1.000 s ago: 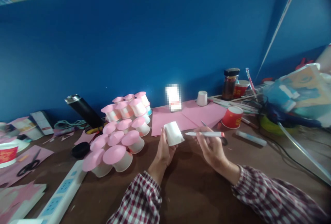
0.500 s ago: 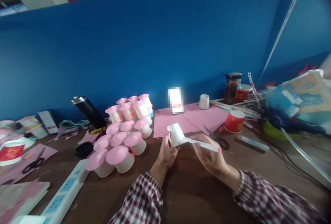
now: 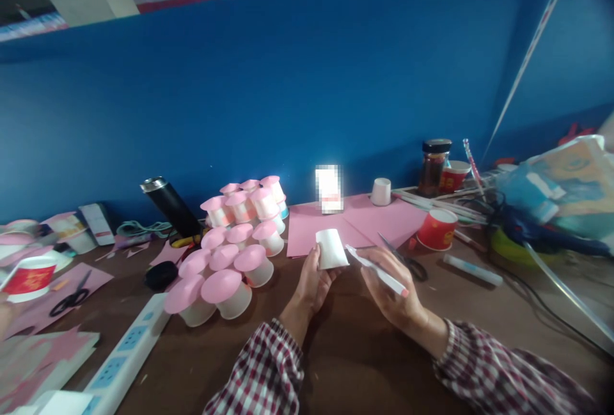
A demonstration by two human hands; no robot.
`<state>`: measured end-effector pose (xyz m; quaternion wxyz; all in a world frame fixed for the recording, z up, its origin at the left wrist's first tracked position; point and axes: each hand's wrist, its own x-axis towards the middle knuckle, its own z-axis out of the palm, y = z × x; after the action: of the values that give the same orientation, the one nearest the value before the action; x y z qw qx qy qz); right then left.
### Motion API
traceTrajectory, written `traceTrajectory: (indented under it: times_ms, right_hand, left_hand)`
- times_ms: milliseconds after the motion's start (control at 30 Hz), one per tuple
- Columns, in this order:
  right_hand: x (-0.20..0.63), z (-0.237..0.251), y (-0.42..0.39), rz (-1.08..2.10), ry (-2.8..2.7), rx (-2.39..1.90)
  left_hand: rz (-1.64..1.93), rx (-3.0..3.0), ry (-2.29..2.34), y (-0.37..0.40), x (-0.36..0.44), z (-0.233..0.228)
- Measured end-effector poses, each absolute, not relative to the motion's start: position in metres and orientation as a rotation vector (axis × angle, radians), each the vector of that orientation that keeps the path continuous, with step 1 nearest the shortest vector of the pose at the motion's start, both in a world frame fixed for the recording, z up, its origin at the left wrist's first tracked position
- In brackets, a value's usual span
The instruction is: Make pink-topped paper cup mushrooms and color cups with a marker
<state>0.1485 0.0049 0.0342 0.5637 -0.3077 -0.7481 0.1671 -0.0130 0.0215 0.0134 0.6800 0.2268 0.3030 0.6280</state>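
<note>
Your left hand [image 3: 314, 281] holds the white paper cup [image 3: 330, 249] upside down above the brown worktop [image 3: 355, 351], with its fingers closed around the cup's side, in front of the pink paper sheets [image 3: 364, 220]. Your right hand [image 3: 391, 290] holds the white marker [image 3: 377, 270], the fingers pinched on its barrel near the red end.

One second ago the marker lay almost level and well apart from the cup, with its tip pointing toward it. Half a second ago the tip already came close to the cup wall. Now the marker is tilted, the red end low by your palm and the tip raised just beside the right side of the cup; I cannot tell if it really touches. The cup itself has turned only a little in your left hand. From this I judge that you have brought the pen to the cup surface and the drawing or marking on the cup is about to start, or is just starting.

To the left of your hands stands the group of cups with pink paper tops [image 3: 230, 261], and a white power strip [image 3: 119, 364] lies near the front edge. Scissors [image 3: 405, 260] lie just behind your right hand, and a red cup [image 3: 436, 229] stands farther to the right.
</note>
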Motion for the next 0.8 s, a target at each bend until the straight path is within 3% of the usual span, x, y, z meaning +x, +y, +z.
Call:
traceTrajectory:
  times_ms: [800]
  right_hand:
    - [0.142, 0.040, 0.001, 0.367, -1.762, -0.860]
  left_hand:
    - [1.413, 0.545, 0.740, 0.023, -0.007, 0.016]
